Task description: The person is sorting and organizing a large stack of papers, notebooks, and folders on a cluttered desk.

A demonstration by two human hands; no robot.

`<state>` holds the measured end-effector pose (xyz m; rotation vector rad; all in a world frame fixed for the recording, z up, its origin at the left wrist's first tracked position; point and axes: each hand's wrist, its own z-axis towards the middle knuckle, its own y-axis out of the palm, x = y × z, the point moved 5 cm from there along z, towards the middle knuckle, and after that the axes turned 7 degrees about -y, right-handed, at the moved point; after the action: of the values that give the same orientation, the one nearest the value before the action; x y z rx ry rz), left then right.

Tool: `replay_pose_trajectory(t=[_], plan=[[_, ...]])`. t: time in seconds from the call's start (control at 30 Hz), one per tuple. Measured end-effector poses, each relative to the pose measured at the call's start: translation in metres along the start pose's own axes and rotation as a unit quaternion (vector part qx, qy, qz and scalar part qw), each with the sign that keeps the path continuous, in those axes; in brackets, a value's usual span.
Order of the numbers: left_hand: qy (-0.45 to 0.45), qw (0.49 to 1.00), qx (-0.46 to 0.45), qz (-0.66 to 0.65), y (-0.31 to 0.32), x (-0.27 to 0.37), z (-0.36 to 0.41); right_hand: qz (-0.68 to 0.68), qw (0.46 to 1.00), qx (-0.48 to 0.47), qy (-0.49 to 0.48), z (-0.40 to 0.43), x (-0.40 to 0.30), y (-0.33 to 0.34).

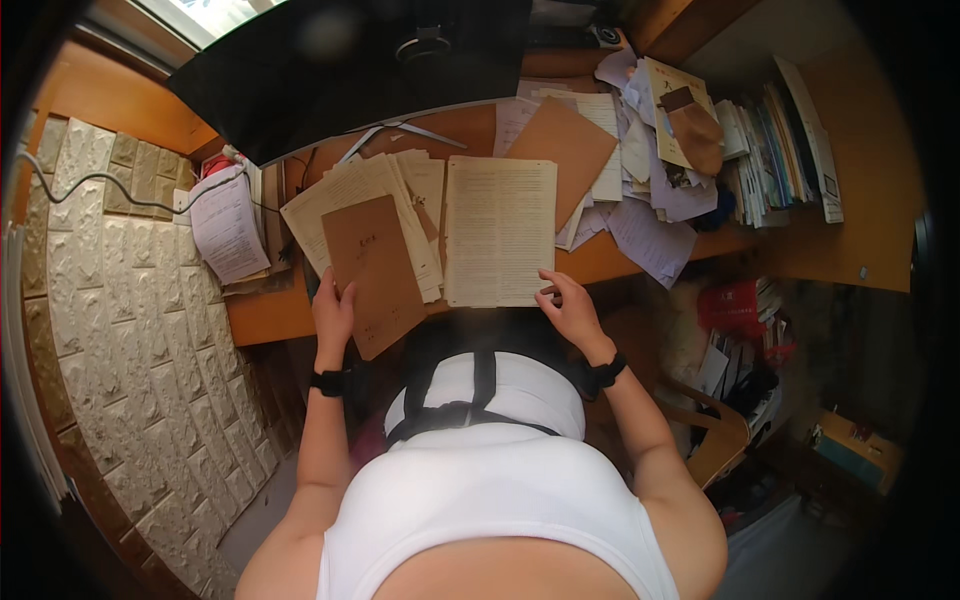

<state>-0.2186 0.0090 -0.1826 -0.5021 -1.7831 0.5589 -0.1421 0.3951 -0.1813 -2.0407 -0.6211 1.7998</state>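
Observation:
My left hand (334, 311) grips the left edge of a brown paper-covered booklet (373, 274), its thumb on the cover. The booklet is tilted and lies over a fan of yellowed printed sheets (337, 187). To its right, a neat stack of printed pages (501, 232) lies at the desk's front edge. My right hand (568, 304) is at the lower right corner of that stack, fingers curled and a little apart; whether it pinches a page cannot be told. A brown sheet or cover (566, 142) lies behind the stack on the right.
A large dark monitor (352, 67) stands at the back on the wooden desk (270, 315). Loose papers (652, 240) and a row of books (780, 150) crowd the right. More papers (229, 225) and a cable (112, 176) are at the left. A wooden chair (724, 435) stands lower right.

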Motion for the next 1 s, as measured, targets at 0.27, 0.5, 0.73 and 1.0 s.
replay_pose_trajectory(t=[0.27,0.5,0.73,1.0], plan=[[-0.014,0.924,-0.231,-0.306,0.031,0.091,-0.016,0.218,0.964,-0.152,-0.013,0.011,-0.029,0.017],[-0.029,0.900,-0.264,-0.347,0.074,0.101,-0.008,0.357,0.922,-0.147,0.037,0.016,-0.017,0.012],[-0.065,0.906,-0.205,-0.364,0.094,0.085,-0.006,0.355,0.928,-0.109,0.022,0.018,-0.020,0.013],[-0.113,0.946,-0.182,-0.242,0.072,0.029,-0.003,0.235,0.959,0.149,-0.058,0.089,0.028,-0.068]])
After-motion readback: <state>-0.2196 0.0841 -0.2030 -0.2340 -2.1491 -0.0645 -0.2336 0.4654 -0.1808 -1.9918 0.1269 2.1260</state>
